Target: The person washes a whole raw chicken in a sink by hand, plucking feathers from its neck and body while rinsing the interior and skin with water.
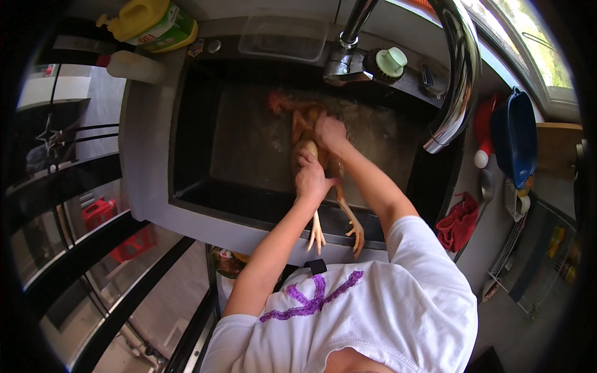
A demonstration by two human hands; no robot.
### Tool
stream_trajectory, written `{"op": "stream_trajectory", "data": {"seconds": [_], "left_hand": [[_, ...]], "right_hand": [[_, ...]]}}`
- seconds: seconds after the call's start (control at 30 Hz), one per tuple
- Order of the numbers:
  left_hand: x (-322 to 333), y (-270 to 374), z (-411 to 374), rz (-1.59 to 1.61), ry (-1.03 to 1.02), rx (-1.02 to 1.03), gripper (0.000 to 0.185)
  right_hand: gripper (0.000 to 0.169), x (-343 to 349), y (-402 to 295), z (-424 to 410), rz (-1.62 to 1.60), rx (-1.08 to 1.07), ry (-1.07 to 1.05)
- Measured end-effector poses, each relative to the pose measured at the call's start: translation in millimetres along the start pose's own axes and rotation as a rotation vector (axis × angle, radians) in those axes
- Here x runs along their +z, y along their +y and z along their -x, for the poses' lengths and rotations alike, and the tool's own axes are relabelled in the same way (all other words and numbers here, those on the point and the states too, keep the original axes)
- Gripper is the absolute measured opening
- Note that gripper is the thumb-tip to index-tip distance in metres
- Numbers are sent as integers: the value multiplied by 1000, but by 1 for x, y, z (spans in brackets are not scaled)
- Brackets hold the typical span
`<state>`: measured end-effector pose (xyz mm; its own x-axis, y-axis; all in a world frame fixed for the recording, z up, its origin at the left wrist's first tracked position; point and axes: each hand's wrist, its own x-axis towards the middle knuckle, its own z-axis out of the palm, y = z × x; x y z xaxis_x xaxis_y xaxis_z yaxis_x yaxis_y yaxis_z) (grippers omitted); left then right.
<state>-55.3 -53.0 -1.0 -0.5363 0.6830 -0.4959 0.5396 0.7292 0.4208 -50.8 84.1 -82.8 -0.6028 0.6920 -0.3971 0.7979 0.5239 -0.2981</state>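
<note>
A plucked whole chicken (304, 148) lies in a dark sink (193, 189) that holds shallow, murky water. Its red-combed head (279, 100) points to the far side, and its yellow feet (357, 233) hang over the near rim. My left hand (311, 179) grips the lower body by a thigh, thumb stretched out to the right. Farther up, my right hand (331, 132) is curled against the bird near the wing and neck; its fingertips are hidden.
A chrome faucet (459, 93) arches over the sink's right side. Behind the basin are a clear plastic tray (283, 39) and a green-handled scrub brush (391, 63). A yellow detergent jug (154, 28) and white bottle (135, 66) stand left; a red cloth (458, 223) and blue basin (514, 137) are right.
</note>
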Motion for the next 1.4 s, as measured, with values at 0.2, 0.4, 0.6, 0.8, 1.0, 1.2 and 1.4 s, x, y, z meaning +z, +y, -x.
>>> {"op": "stream_trajectory", "data": {"seconds": [0.2, 0.4, 0.6, 0.8, 1.0, 1.2, 1.4], "left_hand": [[-5, -3, 8, -25, 17, 29, 117], [-3, -12, -5, 75, -43, 7, 119], [-12, -24, -3, 102, -37, -11, 114], [-10, -3, -16, 74, 6, 83, 111], [-17, -48, -20, 150, -10, 128, 97], [-31, -78, -28, 185, -78, 107, 74], [-32, -55, -36, 104, -129, 132, 69]], "right_hand": [[28, 48, 57, -91, -118, 19, 129], [44, 49, 84, -83, -349, 247, 7], [79, -6, -20, 27, -157, 164, 26], [56, 14, 56, -80, -217, 129, -132], [58, 36, 68, -58, -862, 20, 133], [65, -33, -4, 29, -872, 51, 67], [70, 43, 50, -49, -597, 432, 334]]}}
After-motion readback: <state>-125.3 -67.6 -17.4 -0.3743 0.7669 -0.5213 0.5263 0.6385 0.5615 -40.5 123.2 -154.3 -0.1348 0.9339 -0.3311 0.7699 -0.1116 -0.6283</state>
